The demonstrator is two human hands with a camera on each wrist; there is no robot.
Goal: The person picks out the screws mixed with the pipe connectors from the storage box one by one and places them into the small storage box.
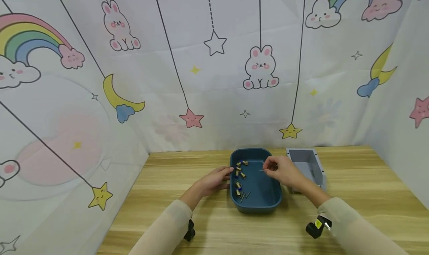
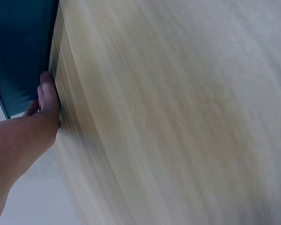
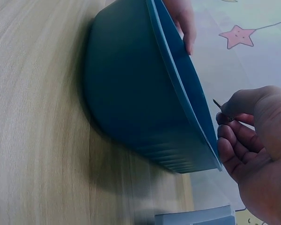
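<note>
My right hand (image 1: 280, 170) pinches a small thin screw (image 3: 217, 103) between thumb and index finger, over the right side of a dark blue plastic bin (image 1: 264, 199). The screw's pointed end sticks out past the fingertips. At the bin's left wall is my left hand (image 1: 214, 179), gripping it with one digit over the rim and other fingers along the outside. Inside the bin, several small brass-coloured fittings (image 1: 238, 185) with blue parts lie along the left side. A few loose thin metal pieces (image 1: 247, 194) lie near the bin's front left.
A grey open box (image 1: 319, 169) stands just right of the bin, partly hidden by the right forearm. Both rest on a wood-grain table (image 1: 181, 165). A white cloth (image 1: 221, 79) printed with rabbits, stars and rainbows hangs behind and at the sides.
</note>
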